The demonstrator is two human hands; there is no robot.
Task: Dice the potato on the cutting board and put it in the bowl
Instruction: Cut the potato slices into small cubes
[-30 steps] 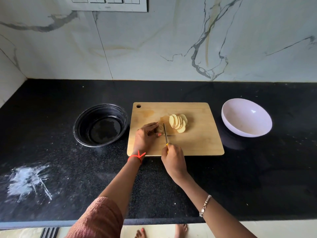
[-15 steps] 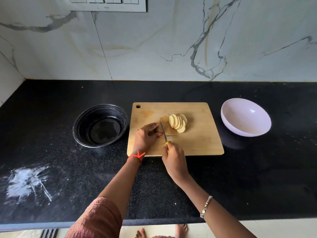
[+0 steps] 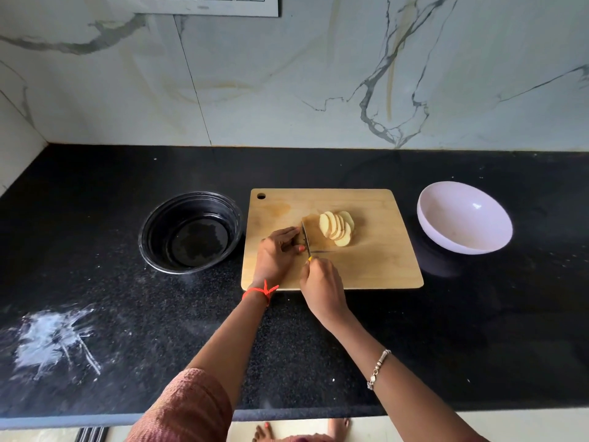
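Observation:
A wooden cutting board [image 3: 376,266] lies on the black counter. Several pale potato slices [image 3: 337,228] lean in a row near its middle. My left hand [image 3: 276,255] grips the small uncut end of the potato [image 3: 299,239], mostly hidden under its fingers. My right hand [image 3: 323,287] grips the yellow handle of a small knife [image 3: 306,239], whose blade stands right against the left fingertips. A white bowl [image 3: 463,216] sits tilted to the right of the board.
A black round bowl [image 3: 190,232] holding some water stands left of the board. A white powdery smear [image 3: 52,341] marks the counter at the near left. Marble wall and a switch plate [image 3: 223,4] rise behind. Bare feet show below the counter edge.
The knife blade has shifted slightly left, closer to my left fingertips on the potato end. The slices and both bowls have stayed put.

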